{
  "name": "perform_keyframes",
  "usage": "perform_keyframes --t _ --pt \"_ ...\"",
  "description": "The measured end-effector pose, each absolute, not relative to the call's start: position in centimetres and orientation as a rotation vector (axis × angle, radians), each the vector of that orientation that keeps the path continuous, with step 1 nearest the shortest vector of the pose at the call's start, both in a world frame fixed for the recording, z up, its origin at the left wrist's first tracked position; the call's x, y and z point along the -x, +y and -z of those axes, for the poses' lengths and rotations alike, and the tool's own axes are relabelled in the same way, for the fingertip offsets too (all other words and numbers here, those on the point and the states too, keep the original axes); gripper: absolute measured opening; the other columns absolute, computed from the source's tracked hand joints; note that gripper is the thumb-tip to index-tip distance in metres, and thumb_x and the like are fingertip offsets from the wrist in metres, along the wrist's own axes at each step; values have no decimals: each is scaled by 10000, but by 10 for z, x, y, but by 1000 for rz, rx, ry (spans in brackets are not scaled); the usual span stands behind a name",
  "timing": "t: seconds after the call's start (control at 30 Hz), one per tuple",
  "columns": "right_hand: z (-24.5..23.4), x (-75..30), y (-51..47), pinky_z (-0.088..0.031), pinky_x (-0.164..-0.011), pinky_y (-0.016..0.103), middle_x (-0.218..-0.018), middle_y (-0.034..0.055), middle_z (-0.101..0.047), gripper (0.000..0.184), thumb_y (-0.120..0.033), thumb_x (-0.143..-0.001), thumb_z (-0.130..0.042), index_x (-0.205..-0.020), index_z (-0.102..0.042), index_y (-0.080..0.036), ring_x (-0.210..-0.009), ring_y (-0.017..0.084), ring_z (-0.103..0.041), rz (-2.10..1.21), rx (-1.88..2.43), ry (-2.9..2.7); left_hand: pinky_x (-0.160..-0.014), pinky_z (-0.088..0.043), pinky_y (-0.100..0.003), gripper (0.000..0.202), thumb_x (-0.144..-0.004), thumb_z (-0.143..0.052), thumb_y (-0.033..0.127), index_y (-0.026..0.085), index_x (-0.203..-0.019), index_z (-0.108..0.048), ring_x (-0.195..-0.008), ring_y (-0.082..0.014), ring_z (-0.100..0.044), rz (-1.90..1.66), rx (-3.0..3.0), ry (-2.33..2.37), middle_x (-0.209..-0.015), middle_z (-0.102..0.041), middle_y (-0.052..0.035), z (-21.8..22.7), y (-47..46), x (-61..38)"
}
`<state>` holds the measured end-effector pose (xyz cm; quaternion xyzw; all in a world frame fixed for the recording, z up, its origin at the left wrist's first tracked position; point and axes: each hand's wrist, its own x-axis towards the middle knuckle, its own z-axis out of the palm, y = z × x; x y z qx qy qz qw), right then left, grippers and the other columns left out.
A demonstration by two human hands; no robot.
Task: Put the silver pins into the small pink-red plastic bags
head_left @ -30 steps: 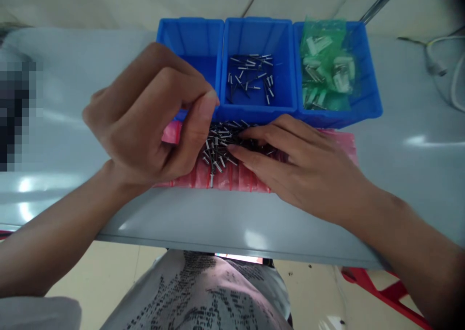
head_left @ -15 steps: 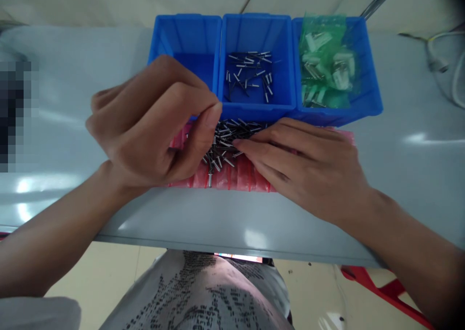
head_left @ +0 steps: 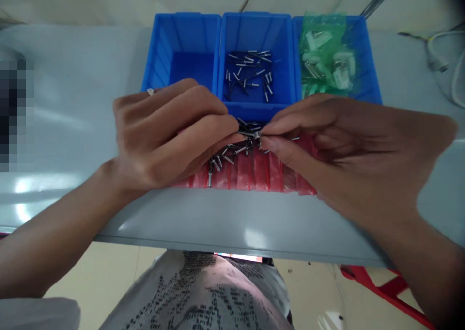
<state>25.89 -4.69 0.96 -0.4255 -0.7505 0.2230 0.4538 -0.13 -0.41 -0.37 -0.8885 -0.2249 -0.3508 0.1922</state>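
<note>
My left hand (head_left: pixel 170 133) pinches a thin metal blind rivet (head_left: pixel 250 134) between thumb and forefinger. From the other side, the thumb and forefinger of my right hand (head_left: pixel 348 150) close at the rivet's other end; whether they hold a second small piece is hard to see. Just beneath the fingertips lies a heap of loose blind rivets (head_left: pixel 227 155), partly covered by both hands. The heap rests on a pink plastic bag (head_left: pixel 254 172) with red stripes, flat on the grey table.
Behind the hands stand three blue bins: the left bin (head_left: pixel 185 24) shows a bare floor, the middle bin (head_left: pixel 257 112) has scattered rivets (head_left: pixel 249 75), and the right one holds a green plastic bag (head_left: pixel 323 63) of white parts. A white cable (head_left: pixel 436 54) lies far right on the table (head_left: pixel 218 218).
My right hand has lifted from the heap and turned, fingertips meeting the left hand's. My left hand has come down and rightward. A rivet now shows between them.
</note>
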Motion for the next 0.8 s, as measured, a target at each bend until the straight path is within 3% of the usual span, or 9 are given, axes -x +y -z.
perform_keyframes --t 0.23,0.5,0.67,0.8 --pt "-13 -253 -47 -671 -664 373 -925 -25 -821 247 -60 -912 -796 -966 -841 -297 -855 192 -754 -681 1029 -1649 -528 -496 -319 169 -950 -785 251 204 -1091 -704 -696 -190 -749 1072 2450 -584 -890 -779 -10 4 -4 0" --pt "-11 -256 -49 -677 -729 413 -994 -21 -826 255 -95 -924 -808 -991 -858 -335 -885 208 -767 -753 1017 -1614 -516 -512 -311 188 -929 -813 211 148 -1078 -716 -689 -206 -770 1080 2461 -547 -879 -775 -37 4 -4 -1" --pt "-8 -256 -47 -694 -745 441 -1032 -11 -821 236 -161 -913 -841 -999 -876 -379 -888 231 -763 -775 1007 -1568 -549 -535 -278 130 -1003 -730 265 187 -1101 -699 -741 -170 -776 991 2508 -608 -922 -767 7 0 -5 1" --pt "-7 -257 -46 -689 -724 419 -1008 -23 -823 271 -122 -904 -839 -996 -879 -373 -877 216 -753 -783 959 -1570 -550 -523 -274 160 -992 -756 285 202 -1114 -693 -742 -158 -762 986 2539 -619 -928 -760 4 2 -7 2"
